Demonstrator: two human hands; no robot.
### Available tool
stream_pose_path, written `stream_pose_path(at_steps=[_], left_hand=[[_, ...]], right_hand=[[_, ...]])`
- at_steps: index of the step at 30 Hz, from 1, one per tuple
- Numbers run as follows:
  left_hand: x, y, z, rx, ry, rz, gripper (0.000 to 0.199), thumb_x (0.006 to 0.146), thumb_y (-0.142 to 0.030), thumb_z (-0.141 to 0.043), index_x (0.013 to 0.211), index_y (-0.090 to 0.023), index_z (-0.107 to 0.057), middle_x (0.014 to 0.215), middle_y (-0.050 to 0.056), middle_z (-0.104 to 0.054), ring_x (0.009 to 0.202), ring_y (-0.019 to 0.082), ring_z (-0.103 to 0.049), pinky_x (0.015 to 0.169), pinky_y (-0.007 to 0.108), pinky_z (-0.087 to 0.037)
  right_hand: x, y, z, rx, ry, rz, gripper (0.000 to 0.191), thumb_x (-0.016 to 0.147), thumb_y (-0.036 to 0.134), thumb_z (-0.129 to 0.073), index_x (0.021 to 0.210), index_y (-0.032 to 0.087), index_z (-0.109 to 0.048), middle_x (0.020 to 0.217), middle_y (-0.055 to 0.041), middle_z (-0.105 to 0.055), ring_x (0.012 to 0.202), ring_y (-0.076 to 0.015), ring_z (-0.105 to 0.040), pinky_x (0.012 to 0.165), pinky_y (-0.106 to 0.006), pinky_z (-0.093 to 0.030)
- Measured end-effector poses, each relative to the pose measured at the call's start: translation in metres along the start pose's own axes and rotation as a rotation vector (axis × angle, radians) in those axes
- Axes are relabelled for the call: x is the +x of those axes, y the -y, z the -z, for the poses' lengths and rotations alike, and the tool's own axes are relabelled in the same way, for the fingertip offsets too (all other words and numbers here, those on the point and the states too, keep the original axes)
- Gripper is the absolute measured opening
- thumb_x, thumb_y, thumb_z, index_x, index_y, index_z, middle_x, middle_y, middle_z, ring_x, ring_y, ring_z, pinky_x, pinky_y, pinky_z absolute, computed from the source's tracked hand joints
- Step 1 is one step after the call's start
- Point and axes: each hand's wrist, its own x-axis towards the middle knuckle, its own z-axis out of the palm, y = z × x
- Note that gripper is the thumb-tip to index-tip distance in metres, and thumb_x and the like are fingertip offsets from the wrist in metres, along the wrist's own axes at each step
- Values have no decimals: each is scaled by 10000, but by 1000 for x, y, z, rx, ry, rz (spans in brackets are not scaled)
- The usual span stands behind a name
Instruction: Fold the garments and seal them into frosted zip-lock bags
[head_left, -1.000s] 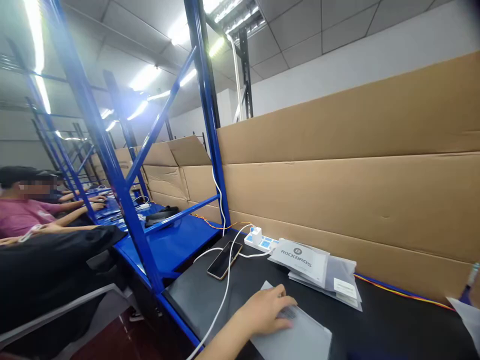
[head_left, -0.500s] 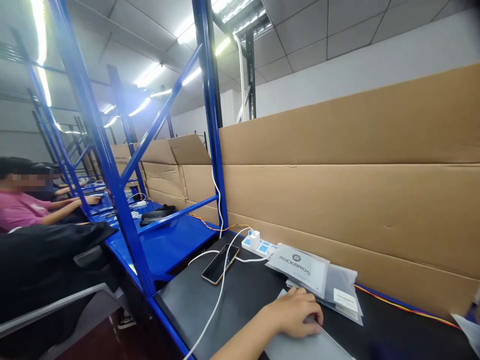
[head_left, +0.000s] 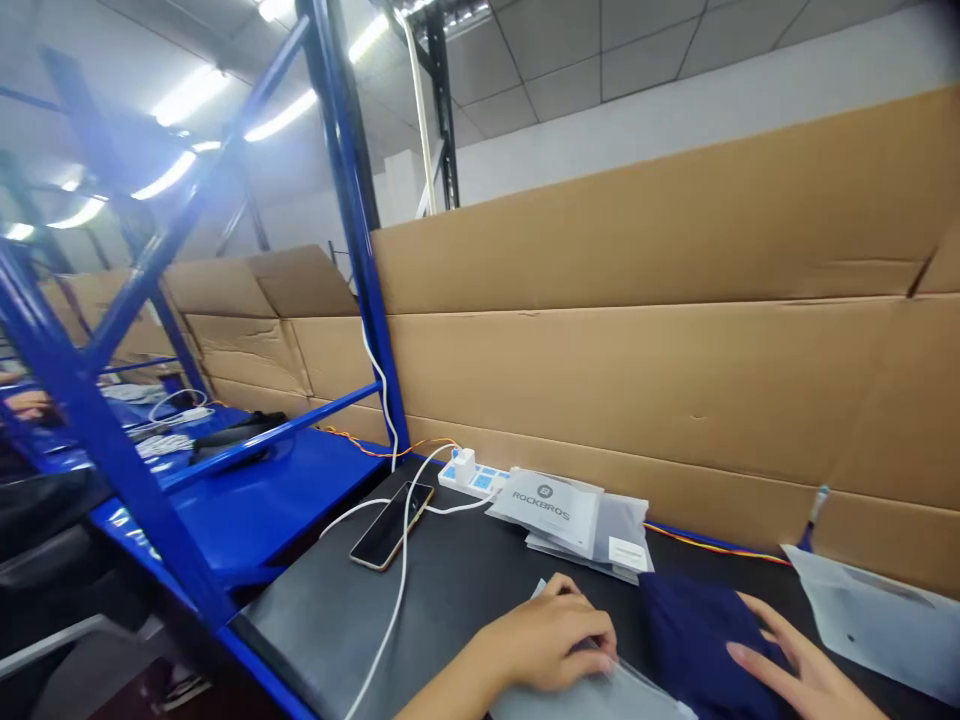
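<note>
My left hand (head_left: 551,635) is closed on the edge of a frosted plastic bag (head_left: 592,697) that lies at the front of the black tabletop. Its fingers curl down over the bag's upper side. To the right, my right hand (head_left: 806,665) grips a folded navy blue cloth (head_left: 701,640), thumb and fingers along its right side. The cloth is close to the right end of the bag; whether they touch I cannot tell. Behind both hands lies a stack of frosted ROCKBROS packages (head_left: 555,510), the lower one bearing a white label.
A phone (head_left: 391,525) with a white cable across it lies left, near a white power strip (head_left: 476,475). Another frosted bag (head_left: 877,620) and a blue pen-like item (head_left: 814,520) are at right. Cardboard (head_left: 637,390) walls the back; a blue rack post (head_left: 360,230) stands left.
The view has swung to the right. My right hand has come into view with the navy cloth. My left hand keeps its hold on the bag.
</note>
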Motion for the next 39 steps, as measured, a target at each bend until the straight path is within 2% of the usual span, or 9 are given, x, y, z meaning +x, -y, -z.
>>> stream_pose_path(at_steps=[3, 6, 11, 17, 24, 27, 30, 34, 39], left_hand=[[2, -9, -2, -47, 22, -38, 68, 928, -252, -599, 990, -278, -585, 1003, -50, -730, 935, 146, -659, 1110, 361, -240], [3, -8, -3, -47, -3, -36, 42, 918, -273, -630, 951, -266, -606, 938, -50, -719, 919, 143, -649, 1109, 358, -234], [4, -3, -3, -26, -135, 28, 119, 859, -327, -733, 870, -241, -652, 877, -48, -680, 911, 140, -603, 967, 300, -317], [10, -4, -11, -95, -179, 1, 190, 844, -377, -746, 826, -209, -659, 837, -26, -674, 807, 136, -607, 870, 286, -357], [10, -6, -16, -115, -283, -38, 414, 880, -586, -614, 776, -186, -646, 753, 5, -653, 707, 144, -574, 717, 262, -400], [12, -6, -23, -26, -287, -157, 512, 890, -667, -519, 763, -186, -642, 714, 9, -651, 664, 140, -564, 690, 267, -392], [13, -4, -29, 73, -331, -229, 555, 916, -684, -436, 779, -186, -638, 713, 20, -660, 652, 144, -563, 673, 275, -383], [12, -5, -26, 158, -351, -218, 568, 929, -685, -401, 817, -191, -657, 734, 35, -662, 674, 156, -575, 674, 287, -370], [10, -13, -21, 54, -333, -243, 552, 981, -618, -370, 762, -199, -656, 688, 23, -633, 646, 150, -552, 685, 298, -369]], right_hand=[[-18, 42, -29, 145, 49, -12, 605, 845, 606, -572, 1350, 283, -494, 1437, -66, -555, 1354, -295, -473, 1095, -377, -449], [-26, 60, -49, 205, 111, 45, 598, 842, 594, -587, 1330, 258, -499, 1381, -70, -603, 1284, -288, -551, 1055, -359, -486], [-26, 52, -51, 220, 124, 83, 640, 803, 557, -660, 1337, 245, -494, 1327, -82, -637, 1249, -292, -579, 1069, -392, -468], [-34, 60, -64, 269, 172, 110, 589, 821, 522, -655, 1327, 260, -506, 1297, -75, -651, 1220, -279, -598, 1049, -390, -482], [-40, 66, -59, 225, 363, 47, 617, 783, 424, -709, 1339, 241, -513, 1287, -78, -650, 1236, -282, -577, 1075, -415, -435], [-42, 71, -59, 243, 337, 73, 605, 767, 427, -721, 1311, 230, -543, 1272, -81, -656, 1229, -287, -577, 1083, -421, -420], [-46, 77, -67, 399, 309, 121, 580, 773, 426, -724, 1297, 248, -552, 1262, -68, -661, 1225, -273, -578, 1090, -418, -407], [-51, 77, -73, 635, 388, -52, 659, 675, 349, -787, 1290, 274, -564, 1233, -55, -681, 1203, -286, -597, 1062, -450, -425], [-49, 68, -66, 537, 436, -47, 703, 602, 164, -698, 1288, 258, -579, 1211, -21, -681, 1209, -261, -578, 1049, -384, -421]])
